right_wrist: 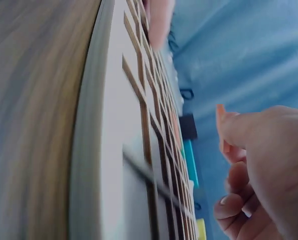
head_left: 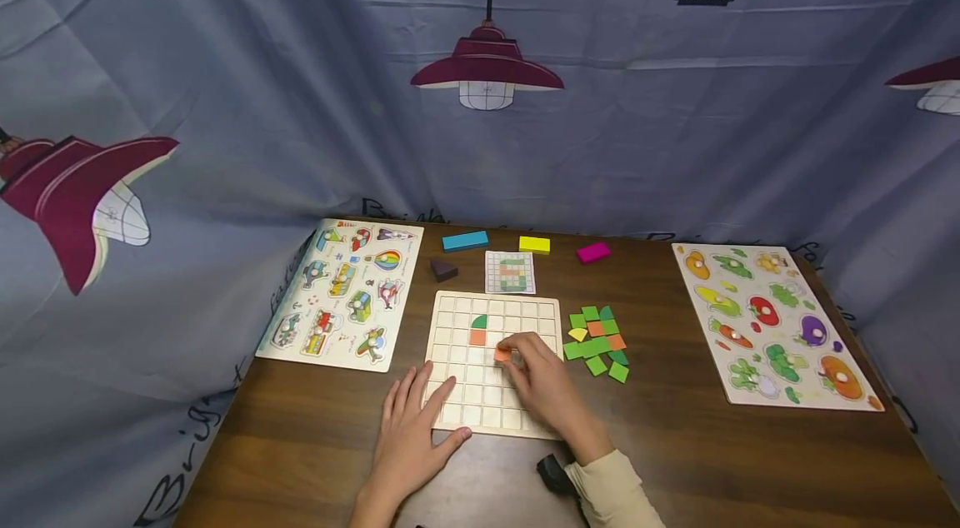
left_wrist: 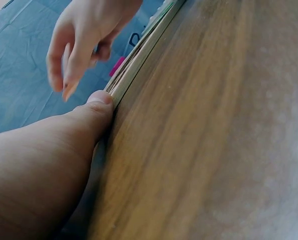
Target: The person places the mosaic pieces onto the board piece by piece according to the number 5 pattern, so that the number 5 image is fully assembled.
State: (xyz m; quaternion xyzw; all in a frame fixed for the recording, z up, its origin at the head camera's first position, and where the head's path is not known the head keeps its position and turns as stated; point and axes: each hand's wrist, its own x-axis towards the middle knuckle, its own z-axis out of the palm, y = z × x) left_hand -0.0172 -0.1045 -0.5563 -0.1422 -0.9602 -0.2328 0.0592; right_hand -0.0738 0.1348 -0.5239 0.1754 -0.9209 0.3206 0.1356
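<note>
My right hand pinches an orange square tile between thumb and fingertips, over the middle of the gridded wooden board. In the right wrist view that tile stands above the board's surface. My left hand lies at the board's lower left, fingers spread over its edge. The left thumb touches the board's near edge in the left wrist view. A green quarter-circle tile sits in a cell, directly above an orange square tile.
Loose green, orange and yellow tiles lie right of the board. Behind it are a pattern card and blue, yellow, magenta and dark blocks. Picture puzzles flank it, vehicles left, vegetables right.
</note>
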